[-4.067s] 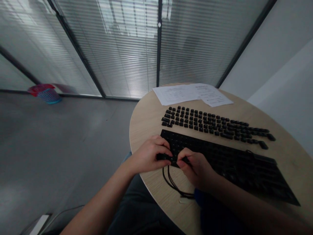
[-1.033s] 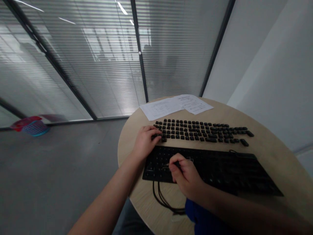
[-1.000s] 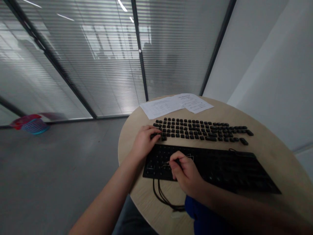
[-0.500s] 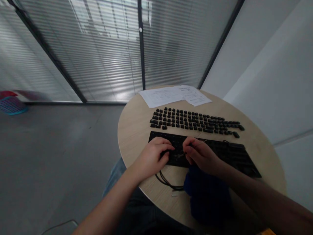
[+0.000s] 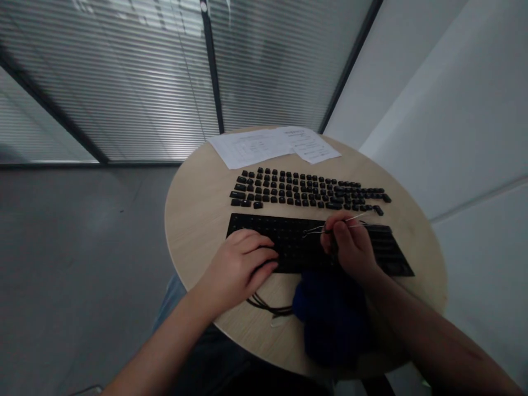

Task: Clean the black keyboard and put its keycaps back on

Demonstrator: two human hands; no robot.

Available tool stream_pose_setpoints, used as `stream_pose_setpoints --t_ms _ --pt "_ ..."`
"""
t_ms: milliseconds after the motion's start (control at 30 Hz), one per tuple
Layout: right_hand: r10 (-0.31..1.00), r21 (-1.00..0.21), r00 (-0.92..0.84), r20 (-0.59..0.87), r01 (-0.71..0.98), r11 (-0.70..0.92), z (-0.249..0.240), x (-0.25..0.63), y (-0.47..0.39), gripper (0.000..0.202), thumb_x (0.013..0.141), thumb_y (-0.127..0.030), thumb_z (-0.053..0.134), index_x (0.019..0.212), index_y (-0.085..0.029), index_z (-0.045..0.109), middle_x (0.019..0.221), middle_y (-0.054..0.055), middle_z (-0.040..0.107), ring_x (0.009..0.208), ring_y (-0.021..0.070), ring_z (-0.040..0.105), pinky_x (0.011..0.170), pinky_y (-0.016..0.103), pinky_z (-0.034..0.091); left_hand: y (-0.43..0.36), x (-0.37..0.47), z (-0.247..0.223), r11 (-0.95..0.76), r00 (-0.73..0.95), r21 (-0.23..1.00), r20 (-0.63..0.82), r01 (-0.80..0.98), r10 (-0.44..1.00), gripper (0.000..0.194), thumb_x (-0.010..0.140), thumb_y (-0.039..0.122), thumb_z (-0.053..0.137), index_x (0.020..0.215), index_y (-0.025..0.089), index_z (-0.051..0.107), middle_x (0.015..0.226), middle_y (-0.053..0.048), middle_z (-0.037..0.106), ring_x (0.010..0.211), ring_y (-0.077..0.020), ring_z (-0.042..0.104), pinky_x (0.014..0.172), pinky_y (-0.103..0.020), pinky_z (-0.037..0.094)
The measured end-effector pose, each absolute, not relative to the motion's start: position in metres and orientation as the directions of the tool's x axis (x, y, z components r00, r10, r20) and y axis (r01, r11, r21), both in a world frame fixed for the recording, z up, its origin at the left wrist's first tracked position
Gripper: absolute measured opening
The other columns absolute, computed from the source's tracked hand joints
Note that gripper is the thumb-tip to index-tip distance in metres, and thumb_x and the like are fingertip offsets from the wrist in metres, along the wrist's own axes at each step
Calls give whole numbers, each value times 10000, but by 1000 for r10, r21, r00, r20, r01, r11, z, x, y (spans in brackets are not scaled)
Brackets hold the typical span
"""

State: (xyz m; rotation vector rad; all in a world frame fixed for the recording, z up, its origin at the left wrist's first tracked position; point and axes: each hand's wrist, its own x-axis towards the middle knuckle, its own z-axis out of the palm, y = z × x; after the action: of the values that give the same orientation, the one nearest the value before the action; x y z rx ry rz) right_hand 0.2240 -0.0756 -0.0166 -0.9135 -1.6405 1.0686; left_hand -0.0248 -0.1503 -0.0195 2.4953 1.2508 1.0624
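A black keyboard lies across the round table, its switch area dark and hard to make out. Over its left end rests my left hand, fingers loosely bent and apart, with nothing in them. My right hand is closed around a wire keycap puller above the middle of the keyboard. The puller's thin wire loops point left, and other wire ends stick out to the right. Behind the keyboard, loose black keycaps lie in rows on the table.
Printed sheets of paper lie at the far side of the wooden table. A dark blue cloth-like bundle sits at the near edge beside a coiled black cable. Blinds and a white wall stand beyond.
My right hand has moved right relative to the keyboard, away from my left hand, showing the puller's wires clearly. My left hand has shifted slightly left and nearer. The view has turned right.
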Motion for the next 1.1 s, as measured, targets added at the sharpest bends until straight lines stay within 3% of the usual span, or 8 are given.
stream_pose_setpoints --t_ms 133,233,433,567,667,933,1033,1100 --pt "917 -927 -188 352 66 369 -18 229 -70 391 984 -629 518 876 -255 485 527 -76 459 429 114 440 412 238 330 -166 10 -2 -764 628 417 439 492 643 200 976 303 603 1121 208 703 1094 -64 734 1006 -228 660 907 -390 539" --pt "909 -914 -156 385 68 399 -19 230 -68 382 994 -620 507 883 -256 480 527 -81 453 426 110 430 421 241 326 -175 46 -5 -826 773 379 330 417 542 405 884 440 724 1203 197 666 1200 -102 700 1097 -283 633 948 -428 523" --pt "905 -909 -150 399 67 412 -18 227 -69 404 986 -641 498 863 -258 468 518 -89 433 414 103 409 416 238 317 -181 81 -29 -812 789 278 219 514 574 448 865 388 734 1259 205 623 1199 -119 676 1082 -318 617 888 -456 514" --pt "908 -919 -185 376 48 390 -18 225 -70 416 973 -655 506 853 -258 469 514 -91 432 412 100 404 410 232 306 -183 73 -26 -800 788 302 195 519 585 343 908 327 675 1232 225 625 1094 -81 681 997 -283 613 844 -423 503" --pt "911 -932 -215 351 11 362 -19 223 -71 438 949 -675 527 843 -253 476 509 -95 422 402 94 399 397 223 297 -183 66 -25 -794 794 341 182 503 581 409 878 324 713 1263 235 611 1122 -69 677 1002 -273 605 850 -411 496" --pt "850 -973 -485 204 -3 232 -25 218 -84 415 964 -619 541 833 -226 504 544 -80 452 436 81 380 411 203 297 -187 57 -20 -824 770 332 313 460 556 458 910 413 692 1315 219 600 1179 -74 702 1051 -267 628 886 -419 513" --pt "815 -964 -556 163 87 252 -28 220 -87 395 982 -590 529 855 -217 529 579 -66 451 478 89 389 433 208 305 -183 32 -5 -788 644 338 455 514 615 319 987 402 589 1228 202 647 1140 -78 724 987 -244 652 866 -411 525" --pt "794 -955 -592 140 132 266 -28 221 -87 373 993 -564 522 872 -212 544 597 -61 445 497 93 398 443 209 312 -172 10 1 -727 526 357 514 587 678 204 1002 296 555 1123 196 686 1057 -70 732 943 -224 660 839 -391 531"
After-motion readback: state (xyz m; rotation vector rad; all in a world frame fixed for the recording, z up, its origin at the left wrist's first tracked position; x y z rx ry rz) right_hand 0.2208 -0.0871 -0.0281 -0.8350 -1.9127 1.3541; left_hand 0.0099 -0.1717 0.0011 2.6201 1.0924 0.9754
